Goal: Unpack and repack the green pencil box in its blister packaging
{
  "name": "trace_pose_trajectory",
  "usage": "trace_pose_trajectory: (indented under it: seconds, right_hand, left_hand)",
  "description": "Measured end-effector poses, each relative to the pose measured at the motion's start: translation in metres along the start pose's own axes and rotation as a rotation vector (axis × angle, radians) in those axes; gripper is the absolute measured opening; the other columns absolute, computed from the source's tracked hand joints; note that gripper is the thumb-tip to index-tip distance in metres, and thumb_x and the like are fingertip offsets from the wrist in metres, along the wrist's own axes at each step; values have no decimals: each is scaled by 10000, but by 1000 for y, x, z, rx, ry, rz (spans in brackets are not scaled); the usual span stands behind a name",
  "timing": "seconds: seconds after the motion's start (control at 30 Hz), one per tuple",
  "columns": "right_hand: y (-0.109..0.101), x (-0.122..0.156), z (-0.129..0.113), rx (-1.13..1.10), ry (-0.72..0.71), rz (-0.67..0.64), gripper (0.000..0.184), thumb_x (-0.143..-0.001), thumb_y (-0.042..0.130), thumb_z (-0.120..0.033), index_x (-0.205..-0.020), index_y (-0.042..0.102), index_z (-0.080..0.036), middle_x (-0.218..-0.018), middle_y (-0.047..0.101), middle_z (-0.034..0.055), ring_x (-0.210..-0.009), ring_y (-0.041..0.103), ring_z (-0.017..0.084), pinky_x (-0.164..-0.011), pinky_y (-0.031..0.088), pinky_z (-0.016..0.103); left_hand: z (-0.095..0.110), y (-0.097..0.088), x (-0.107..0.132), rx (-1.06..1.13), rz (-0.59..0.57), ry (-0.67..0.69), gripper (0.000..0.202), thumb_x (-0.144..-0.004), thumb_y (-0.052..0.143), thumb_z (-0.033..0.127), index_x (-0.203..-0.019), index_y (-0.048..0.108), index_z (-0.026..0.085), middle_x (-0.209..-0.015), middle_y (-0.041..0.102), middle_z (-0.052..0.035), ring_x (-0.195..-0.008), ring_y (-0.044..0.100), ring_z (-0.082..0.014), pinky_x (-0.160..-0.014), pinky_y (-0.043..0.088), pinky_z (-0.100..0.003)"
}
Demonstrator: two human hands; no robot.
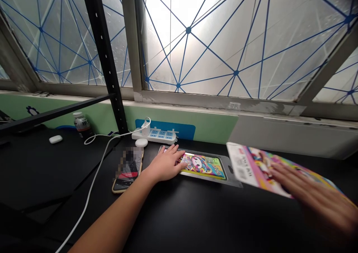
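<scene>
A flat, transparent plastic package with a bright cartoon-printed insert (205,165) is lying on the black desktop (195,219), in front of a white power strip with blue sockets (165,135) and a little to its right. The left hand (169,164) is resting palm down on the left part of the package, its fingers extended and spreading over the surface, not closing around anything. The right hand (313,191), blurring at the right side, is grasping a multicoloured printed card with a white and pink end (246,167); its fingers are stretching across the printed face, while the thumb is hiding from view. The white end of the card is slanting toward the package and overlapping its clear right end. To the left of the package, a dark-screened phone with a pale gold rim (125,186) is lying beside the left forearm, part of its screen showing as blurred squares. A small white rounded case (141,143) is sitting just in front of the power strip, and a white plug (145,128) is standing in the strip's left end. From there a long white cable (95,178) is looping leftward and running down to the lower edge. Farther left, a dark bottle with a white cap (81,124) is standing near the pale green wall panel (214,130).
</scene>
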State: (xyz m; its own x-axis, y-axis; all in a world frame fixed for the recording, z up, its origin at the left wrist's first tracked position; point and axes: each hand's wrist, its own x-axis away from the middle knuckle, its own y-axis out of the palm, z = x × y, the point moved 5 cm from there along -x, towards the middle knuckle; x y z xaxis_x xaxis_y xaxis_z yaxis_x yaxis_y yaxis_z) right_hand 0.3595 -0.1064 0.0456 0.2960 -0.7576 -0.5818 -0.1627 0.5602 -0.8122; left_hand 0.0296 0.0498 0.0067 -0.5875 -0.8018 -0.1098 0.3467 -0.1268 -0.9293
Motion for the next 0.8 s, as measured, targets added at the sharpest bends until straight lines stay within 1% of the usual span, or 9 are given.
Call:
trace_pose_trajectory:
  seconds: [0.07, 0.1, 0.2, 0.27, 0.33, 0.43, 0.57, 0.67, 0.8]
  right_hand:
    - [7, -4, -41, 51, -183, -25, 631, -956, 340, -186, -1549, 286, -394, -1519, 462, -42, -1312, 534, 300, -1043, 474, 522]
    - [13, -5, -66, 83, -315, -46, 615, -953, 344, -164, -1542, 329, -340, -1495, 496, -33, -1278, 571, 272, -972, 531, 446]
    - [30, -5, -134, 164, -593, -46, 506, -961, 349, -164, -1433, 520, -229, -1398, 602, -11, -1159, 661, 247, -831, 583, 351]
    - [44, -6, -167, 177, -660, -39, 446, -983, 350, -176, -1355, 594, -209, -1314, 671, 2, -1069, 704, 237, -783, 586, 323]
    - [59, -12, -188, 149, -623, -28, 390, -1010, 378, -237, -1310, 623, -194, -1264, 704, 26, -1035, 714, 246, -775, 582, 317]
    - [82, -29, -197, 50, -519, -75, 402, -1003, 477, -386, -1320, 605, -175, -1283, 692, 71, -1088, 685, 298, -839, 574, 378]
    - [97, -55, -188, -139, -458, -255, 496, -962, 531, -518, -1336, 581, -197, -1329, 661, 87, -1170, 623, 332, -923, 544, 464]
    - [96, -66, -178, -263, -406, -367, 410, -997, 470, -487, -1336, 572, -280, -1371, 625, 41, -1232, 568, 297, -993, 498, 461]
    - [89, -68, -175, -336, -406, -305, 297, -1000, 479, -344, -1240, 628, -253, -1221, 690, 62, -1122, 607, 250, -951, 491, 394]
  left_hand:
    - [-1, 0, -1, 10, -9, -21, 562, -1001, 384, 543, -1465, 465, 234, -1606, 300, -141, -1509, 196, -275, -1185, 151, -572]
    - [-1, 0, -1, 17, -10, -34, 540, -1009, 379, 512, -1464, 467, 235, -1605, 303, -137, -1509, 197, -268, -1188, 149, -565]
    - [-1, 0, -2, 29, -2, -60, 496, -1022, 356, 438, -1457, 477, 233, -1602, 313, -131, -1507, 211, -252, -1192, 151, -549]
    - [1, 0, -2, 20, 5, -61, 490, -1021, 358, 428, -1454, 480, 234, -1600, 318, -127, -1506, 215, -248, -1193, 154, -546]
    - [2, 1, -3, 4, 11, -62, 491, -1019, 363, 429, -1456, 475, 235, -1599, 322, -127, -1505, 217, -251, -1192, 156, -549]
    - [4, 3, -3, -24, 20, -64, 491, -1022, 354, 422, -1463, 465, 236, -1597, 327, -128, -1505, 216, -255, -1188, 166, -556]
    - [6, 5, -4, -66, 31, -48, 491, -1025, 345, 416, -1459, 472, 224, -1591, 340, -137, -1500, 230, -264, -1181, 185, -563]
    - [6, 5, -5, -96, 35, -32, 490, -1030, 338, 407, -1465, 463, 219, -1591, 342, -139, -1498, 237, -270, -1177, 199, -568]
    - [6, 6, -4, -120, 39, -21, 494, -1038, 326, 408, -1477, 443, 215, -1594, 334, -143, -1498, 233, -279, -1172, 218, -570]
